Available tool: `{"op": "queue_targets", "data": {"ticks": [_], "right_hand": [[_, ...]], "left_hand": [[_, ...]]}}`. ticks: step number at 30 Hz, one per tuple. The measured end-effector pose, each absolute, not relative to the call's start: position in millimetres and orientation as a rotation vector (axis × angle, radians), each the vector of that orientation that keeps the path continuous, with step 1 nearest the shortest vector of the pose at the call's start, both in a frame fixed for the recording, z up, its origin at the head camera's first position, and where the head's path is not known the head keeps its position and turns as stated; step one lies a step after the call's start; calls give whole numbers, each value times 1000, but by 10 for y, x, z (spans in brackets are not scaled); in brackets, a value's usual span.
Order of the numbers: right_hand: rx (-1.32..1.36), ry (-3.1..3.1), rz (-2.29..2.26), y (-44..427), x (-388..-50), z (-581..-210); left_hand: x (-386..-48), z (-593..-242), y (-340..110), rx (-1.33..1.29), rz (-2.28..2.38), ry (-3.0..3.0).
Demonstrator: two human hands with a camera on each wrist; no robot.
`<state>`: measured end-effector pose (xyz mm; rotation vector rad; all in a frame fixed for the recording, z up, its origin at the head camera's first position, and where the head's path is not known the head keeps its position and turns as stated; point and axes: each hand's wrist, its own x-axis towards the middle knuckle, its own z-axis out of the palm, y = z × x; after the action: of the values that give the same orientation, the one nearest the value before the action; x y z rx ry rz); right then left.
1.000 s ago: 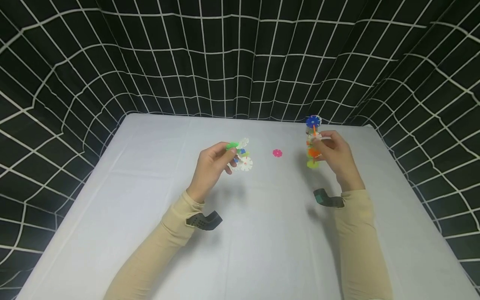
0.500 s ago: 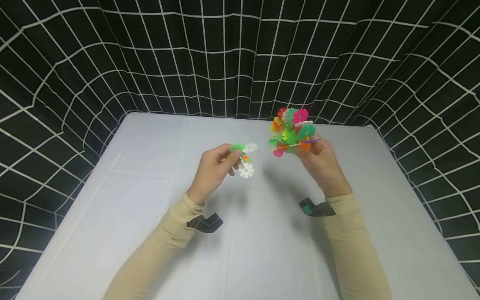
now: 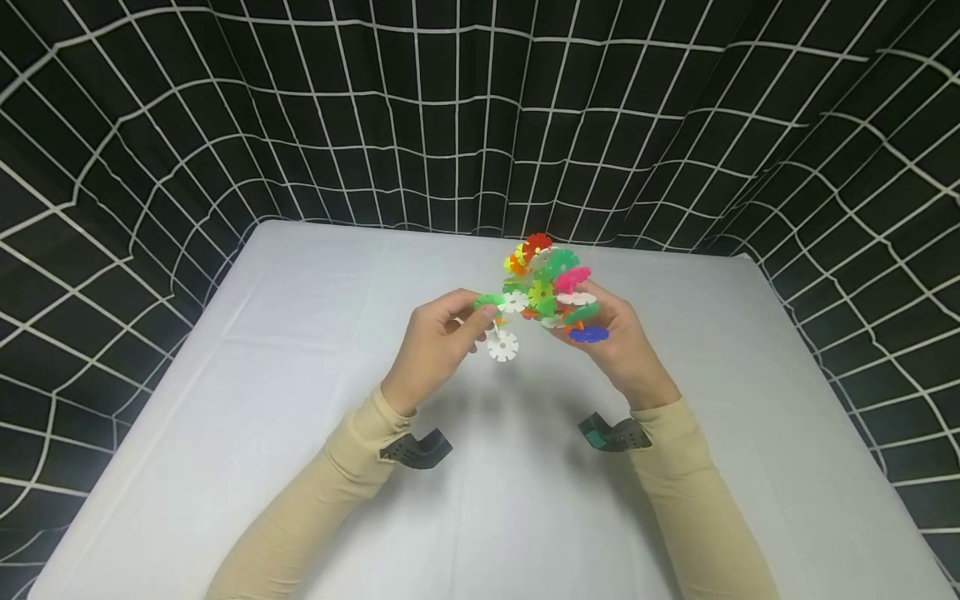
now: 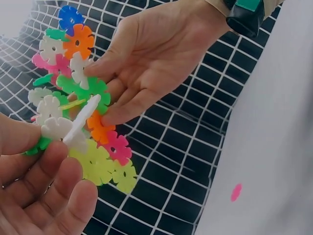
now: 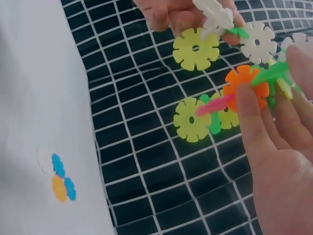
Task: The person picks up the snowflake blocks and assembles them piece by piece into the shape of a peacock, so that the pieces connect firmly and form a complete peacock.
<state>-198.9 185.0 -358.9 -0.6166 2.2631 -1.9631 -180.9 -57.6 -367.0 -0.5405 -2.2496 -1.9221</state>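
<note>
My left hand (image 3: pixel 438 346) pinches a small cluster of white and green snowflake discs (image 3: pixel 502 345) between thumb and fingers. My right hand (image 3: pixel 626 354) grips a larger cluster of interlocked snowflake discs (image 3: pixel 542 293) in red, green, pink, yellow, orange, white and blue. Both clusters are off the table, side by side, and overlap in the head view. In the left wrist view, a white disc (image 4: pixel 82 119) of the small cluster lies in front of the larger one. Whether the clusters touch, I cannot tell. A right fingertip rests against an orange disc (image 5: pixel 247 87).
On the white-covered table (image 3: pixel 322 367), a pink disc (image 4: pixel 236 192) appears in the left wrist view. Blue, orange and white discs (image 5: pixel 59 188) lie on it in the right wrist view. Black cloth with a white grid (image 3: pixel 480 108) surrounds the table's back and sides.
My right hand has moved left with its large cluster, which has turned, until it is beside the left hand. The left hand has shifted slightly right, still pinching its cluster.
</note>
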Motion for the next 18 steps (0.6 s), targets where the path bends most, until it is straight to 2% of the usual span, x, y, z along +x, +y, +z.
{"op": "queue_targets", "data": {"ticks": [18], "right_hand": [[-796, 2269, -1939, 1799, -1981, -3617]], "left_hand": [[-1829, -3696, -583, -520, -1902, -2295]]}}
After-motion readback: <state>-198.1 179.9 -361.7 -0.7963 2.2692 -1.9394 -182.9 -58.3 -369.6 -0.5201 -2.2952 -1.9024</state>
